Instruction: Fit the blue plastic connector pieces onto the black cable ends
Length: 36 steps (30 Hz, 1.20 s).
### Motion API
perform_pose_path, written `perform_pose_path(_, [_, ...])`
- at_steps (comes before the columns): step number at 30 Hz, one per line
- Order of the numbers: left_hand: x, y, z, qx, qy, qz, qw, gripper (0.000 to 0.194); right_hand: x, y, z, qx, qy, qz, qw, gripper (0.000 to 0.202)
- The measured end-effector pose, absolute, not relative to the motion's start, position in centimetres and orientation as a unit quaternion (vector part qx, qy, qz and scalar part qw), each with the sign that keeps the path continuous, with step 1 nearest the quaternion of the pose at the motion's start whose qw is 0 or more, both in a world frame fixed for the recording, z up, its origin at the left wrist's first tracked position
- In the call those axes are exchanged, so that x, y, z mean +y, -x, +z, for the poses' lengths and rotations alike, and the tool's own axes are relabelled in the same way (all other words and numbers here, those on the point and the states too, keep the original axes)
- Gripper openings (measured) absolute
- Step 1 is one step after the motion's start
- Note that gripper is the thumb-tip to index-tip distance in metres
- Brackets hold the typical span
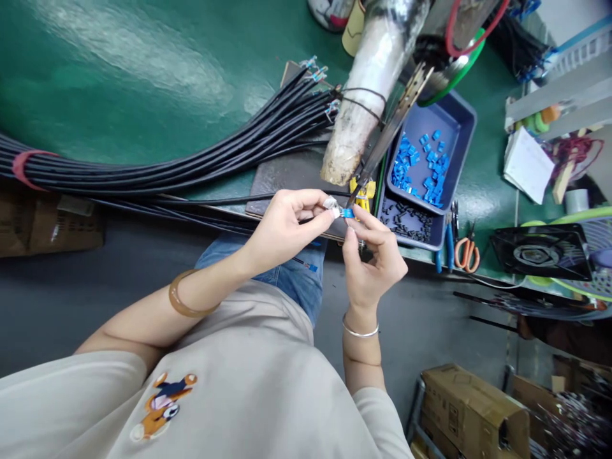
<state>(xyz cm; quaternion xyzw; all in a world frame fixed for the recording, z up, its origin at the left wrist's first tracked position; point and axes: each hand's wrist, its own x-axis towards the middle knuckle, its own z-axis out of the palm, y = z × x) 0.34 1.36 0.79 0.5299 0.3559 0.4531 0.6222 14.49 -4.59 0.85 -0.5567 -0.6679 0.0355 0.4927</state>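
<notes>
My left hand is closed in a pinch, with white coverings on its fingertips. Between them is a cable end, and its thin wires stick out to the right. A small blue connector meets these wires at the fingertips of my right hand, whose thumb and index finger close around it. Just above the connector, the dark tip of a slanted metal tool points down, too small to tell if it touches. A yellow piece sits behind my right fingers.
A bundle of black cables lies on the green table, tied with a red band. A wrapped duct hangs overhead. At right are a tray of blue connectors, a tray of black bits, orange-handled pliers and a fan.
</notes>
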Motion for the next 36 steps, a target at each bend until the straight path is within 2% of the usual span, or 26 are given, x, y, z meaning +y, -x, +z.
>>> perform_pose_path(4, [1.6,-0.6,0.7,0.358,-0.541,0.47,0.598,0.011,-4.1,-14.3,0.7,-0.656,0.549,0.049,0.516,0.012])
perform_pose_path(11, [1.7,-0.9,0.5,0.377,-0.558,0.473,0.568,0.009,-3.6,-14.5,1.1,-0.664,0.556,0.031,0.499,0.009])
perform_pose_path(17, [1.6,-0.9,1.1,0.388,-0.576,0.478,0.538,0.009,-3.5,-14.4,1.6,-0.665,0.551,0.02,0.504,0.015])
perform_pose_path(26, [1.6,-0.5,0.9,0.392,-0.561,0.449,0.575,0.011,-3.8,-14.6,1.3,-0.67,0.558,0.043,0.488,0.011])
perform_pose_path(36, [1.5,-0.5,1.3,0.379,-0.575,0.477,0.546,0.008,-3.4,-14.5,1.8,-0.674,0.556,0.01,0.486,0.017])
